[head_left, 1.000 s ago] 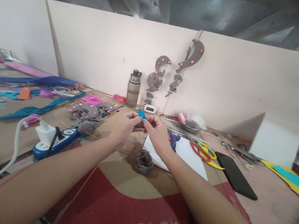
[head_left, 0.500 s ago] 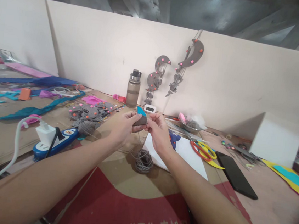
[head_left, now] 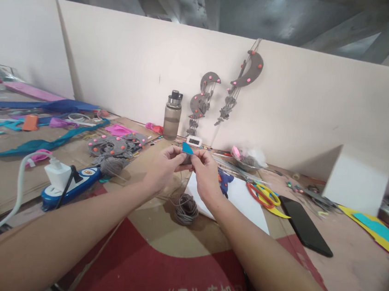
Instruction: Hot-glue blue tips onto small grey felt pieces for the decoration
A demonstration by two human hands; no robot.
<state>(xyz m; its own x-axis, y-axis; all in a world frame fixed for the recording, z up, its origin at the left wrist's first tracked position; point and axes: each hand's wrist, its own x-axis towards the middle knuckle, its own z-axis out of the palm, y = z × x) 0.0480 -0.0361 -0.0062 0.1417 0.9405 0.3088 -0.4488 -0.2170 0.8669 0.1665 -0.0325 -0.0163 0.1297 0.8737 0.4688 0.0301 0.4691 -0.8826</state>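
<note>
Beyond the yarn (head_left: 186, 208), the blue-and-grey piece (head_left: 186, 149) sits between the left hand (head_left: 164, 166) and the right hand (head_left: 206, 173), pinched by the fingertips of both. Those fingers cover much of its grey part, leaving its outline unclear; right of the yarn, a blue tool (head_left: 226, 182) is partly hidden behind the right hand.

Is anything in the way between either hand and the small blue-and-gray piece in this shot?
Nothing visible: the left hand and right hand both grip the blue-and-gray piece directly. The coil of gray cord lies lower in the picture and the bottle stands beyond; neither comes between.
</note>
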